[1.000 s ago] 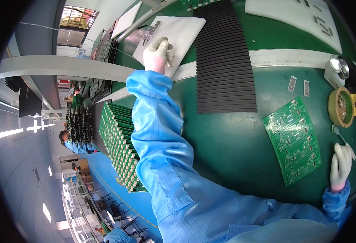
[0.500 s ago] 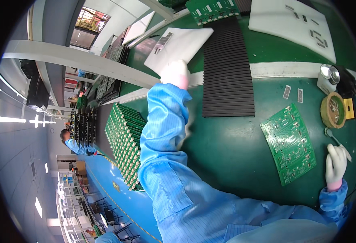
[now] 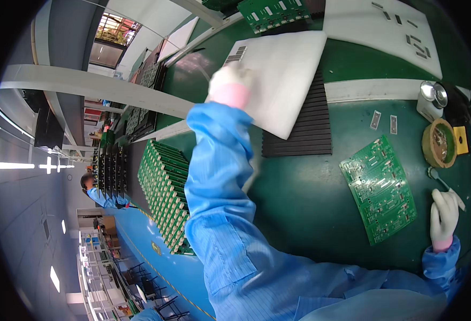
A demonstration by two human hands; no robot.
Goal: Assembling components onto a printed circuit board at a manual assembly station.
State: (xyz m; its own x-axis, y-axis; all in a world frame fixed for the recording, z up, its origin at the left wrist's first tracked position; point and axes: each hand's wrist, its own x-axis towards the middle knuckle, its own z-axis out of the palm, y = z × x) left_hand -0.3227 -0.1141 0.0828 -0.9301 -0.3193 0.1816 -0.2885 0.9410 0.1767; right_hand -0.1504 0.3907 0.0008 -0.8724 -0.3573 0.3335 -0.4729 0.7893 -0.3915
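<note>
My left hand (image 3: 230, 85), in a white glove, has its fingers closed at the near left edge of a white foam sheet (image 3: 283, 69). The fingertips are partly hidden. Several small grey rectangular pieces (image 3: 237, 54) lie on the sheet just beyond the hand. The sheet overlaps a black ribbed mat (image 3: 299, 142). At the right, my gloved right hand (image 3: 443, 218) is closed on a small brush (image 3: 440, 178), its head pointing away from me. A green circuit board (image 3: 381, 192) lies flat on the green bench to the left of this hand.
Two small plates (image 3: 375, 120) lie beyond the board. A round bowl (image 3: 437, 143) and a metal-topped bottle (image 3: 431, 101) stand at the right. Another white sheet (image 3: 385, 37) with grey pieces is at the back. Stacked boards (image 3: 163, 195) stand left; a person (image 3: 99, 195) is far off.
The foam sheet has come nearer and to the right, now covering much of the ribbed mat. My left hand has shifted slightly with it. My right hand stays with the brush.
</note>
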